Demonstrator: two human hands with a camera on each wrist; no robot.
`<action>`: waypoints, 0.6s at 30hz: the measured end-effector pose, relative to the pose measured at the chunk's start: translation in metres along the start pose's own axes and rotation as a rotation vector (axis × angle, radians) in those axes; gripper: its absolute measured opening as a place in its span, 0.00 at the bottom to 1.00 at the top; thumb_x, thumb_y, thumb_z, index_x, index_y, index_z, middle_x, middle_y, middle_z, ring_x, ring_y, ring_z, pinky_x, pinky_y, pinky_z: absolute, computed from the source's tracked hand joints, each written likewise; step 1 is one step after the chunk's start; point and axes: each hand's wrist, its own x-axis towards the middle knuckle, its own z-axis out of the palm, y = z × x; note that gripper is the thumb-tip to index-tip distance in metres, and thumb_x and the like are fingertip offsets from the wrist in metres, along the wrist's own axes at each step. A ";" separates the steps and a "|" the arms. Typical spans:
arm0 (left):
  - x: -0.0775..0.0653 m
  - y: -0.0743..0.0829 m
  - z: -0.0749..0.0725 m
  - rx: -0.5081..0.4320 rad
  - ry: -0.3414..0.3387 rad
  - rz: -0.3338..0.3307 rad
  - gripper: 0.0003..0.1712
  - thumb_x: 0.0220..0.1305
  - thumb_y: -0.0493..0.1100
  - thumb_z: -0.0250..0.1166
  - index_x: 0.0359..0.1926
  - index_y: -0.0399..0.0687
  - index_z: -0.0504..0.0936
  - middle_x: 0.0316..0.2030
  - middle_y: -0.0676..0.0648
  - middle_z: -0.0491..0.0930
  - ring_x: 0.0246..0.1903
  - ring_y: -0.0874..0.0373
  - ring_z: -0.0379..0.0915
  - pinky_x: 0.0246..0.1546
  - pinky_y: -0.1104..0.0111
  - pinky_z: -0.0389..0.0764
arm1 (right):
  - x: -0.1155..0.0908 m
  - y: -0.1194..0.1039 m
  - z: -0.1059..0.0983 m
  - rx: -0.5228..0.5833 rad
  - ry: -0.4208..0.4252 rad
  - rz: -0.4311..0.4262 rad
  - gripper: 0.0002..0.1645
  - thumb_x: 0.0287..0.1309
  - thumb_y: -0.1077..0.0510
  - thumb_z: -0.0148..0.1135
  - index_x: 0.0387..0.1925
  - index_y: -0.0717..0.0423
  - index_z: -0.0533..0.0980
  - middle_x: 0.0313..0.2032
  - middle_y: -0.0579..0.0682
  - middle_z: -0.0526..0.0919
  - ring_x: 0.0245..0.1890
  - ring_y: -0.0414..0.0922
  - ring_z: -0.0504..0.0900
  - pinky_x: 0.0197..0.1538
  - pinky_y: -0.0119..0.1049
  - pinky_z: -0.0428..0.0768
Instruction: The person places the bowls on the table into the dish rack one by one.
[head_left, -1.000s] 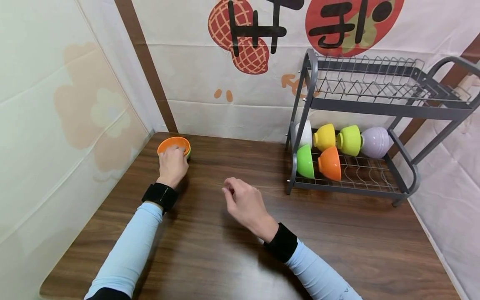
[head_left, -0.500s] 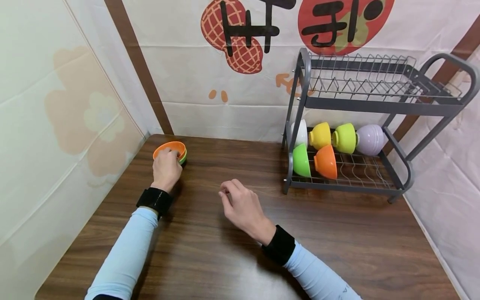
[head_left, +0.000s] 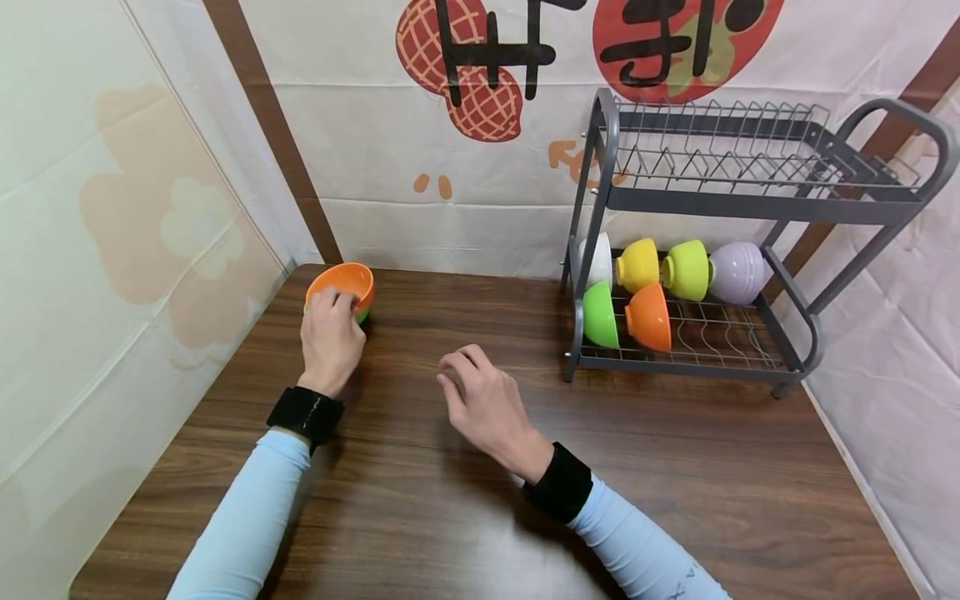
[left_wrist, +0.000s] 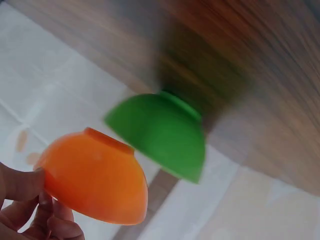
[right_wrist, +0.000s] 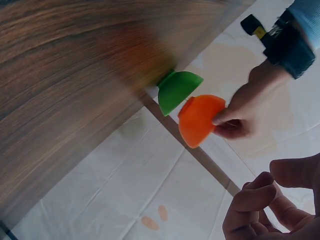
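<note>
My left hand (head_left: 328, 343) pinches an orange bowl (left_wrist: 97, 177) by its rim, thumb on the outer wall. In the left wrist view, the bowl is apart from a green bowl (left_wrist: 160, 132) that stands upright on the wooden table (head_left: 420, 325) near its far left corner. Seen from the head, the orange bowl hides most of the green one. My right hand (head_left: 491, 408) hovers over the middle of the table, fingers loosely curled with nothing in them.
A grey two-tier dish rack (head_left: 697, 367) stands at the back right. On its lower tier, several bowls lie on their sides, among them a yellow bowl (head_left: 639, 265), an orange one (head_left: 649, 318) and a lilac one (head_left: 737, 272). A printed curtain (head_left: 450, 233) hangs behind the table.
My left hand has lifted the orange bowl up from the green bowl, where it sat nested. The right hand has stayed nearly still. The head view has shifted slightly.
</note>
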 end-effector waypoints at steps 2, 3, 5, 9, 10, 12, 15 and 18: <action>-0.006 0.013 -0.003 -0.018 0.012 0.027 0.07 0.63 0.23 0.65 0.43 0.29 0.83 0.41 0.33 0.78 0.43 0.32 0.72 0.49 0.43 0.75 | 0.000 0.003 0.000 -0.005 0.005 -0.005 0.05 0.73 0.62 0.64 0.46 0.54 0.82 0.44 0.49 0.79 0.25 0.37 0.75 0.26 0.31 0.72; -0.008 0.019 -0.005 -0.025 0.015 0.039 0.07 0.64 0.24 0.66 0.43 0.29 0.83 0.40 0.34 0.77 0.43 0.33 0.73 0.48 0.43 0.76 | 0.000 0.004 0.000 -0.006 0.006 -0.008 0.05 0.73 0.62 0.64 0.46 0.55 0.82 0.44 0.49 0.79 0.26 0.36 0.76 0.26 0.31 0.73; -0.013 0.030 -0.008 -0.037 0.023 0.060 0.06 0.64 0.25 0.67 0.42 0.30 0.84 0.40 0.35 0.78 0.42 0.33 0.73 0.47 0.44 0.76 | 0.001 0.005 0.000 -0.008 0.006 -0.010 0.05 0.72 0.63 0.64 0.46 0.54 0.82 0.44 0.49 0.79 0.26 0.36 0.76 0.27 0.31 0.74; -0.022 0.049 -0.013 -0.065 0.027 0.088 0.05 0.64 0.25 0.67 0.40 0.32 0.84 0.39 0.37 0.78 0.41 0.34 0.73 0.45 0.45 0.77 | 0.002 0.007 0.001 -0.006 0.004 -0.002 0.05 0.72 0.63 0.63 0.46 0.55 0.82 0.45 0.49 0.79 0.27 0.37 0.77 0.27 0.31 0.75; -0.025 0.054 -0.015 -0.069 0.025 0.091 0.05 0.64 0.25 0.68 0.40 0.32 0.84 0.39 0.37 0.77 0.41 0.35 0.73 0.44 0.45 0.77 | 0.003 0.007 0.001 -0.007 0.005 0.000 0.05 0.72 0.63 0.63 0.46 0.55 0.82 0.45 0.49 0.79 0.27 0.37 0.77 0.27 0.31 0.76; -0.031 0.062 -0.018 -0.077 0.015 0.096 0.05 0.64 0.25 0.68 0.40 0.33 0.84 0.39 0.38 0.77 0.41 0.35 0.74 0.43 0.46 0.77 | 0.003 0.008 0.002 -0.010 0.005 0.002 0.05 0.72 0.64 0.64 0.46 0.56 0.82 0.45 0.49 0.79 0.28 0.38 0.78 0.28 0.31 0.76; -0.040 0.074 -0.022 -0.086 -0.015 0.092 0.04 0.66 0.27 0.68 0.41 0.33 0.84 0.39 0.39 0.78 0.42 0.37 0.74 0.42 0.48 0.77 | 0.003 0.010 0.004 -0.016 0.001 0.003 0.05 0.71 0.64 0.63 0.46 0.55 0.81 0.45 0.50 0.79 0.28 0.38 0.78 0.28 0.31 0.76; -0.046 0.083 -0.024 -0.095 -0.048 0.087 0.04 0.66 0.27 0.69 0.42 0.34 0.85 0.39 0.39 0.78 0.42 0.38 0.74 0.41 0.50 0.77 | 0.004 0.013 0.006 -0.015 0.000 0.001 0.06 0.71 0.64 0.63 0.47 0.57 0.82 0.45 0.50 0.78 0.28 0.38 0.77 0.28 0.31 0.76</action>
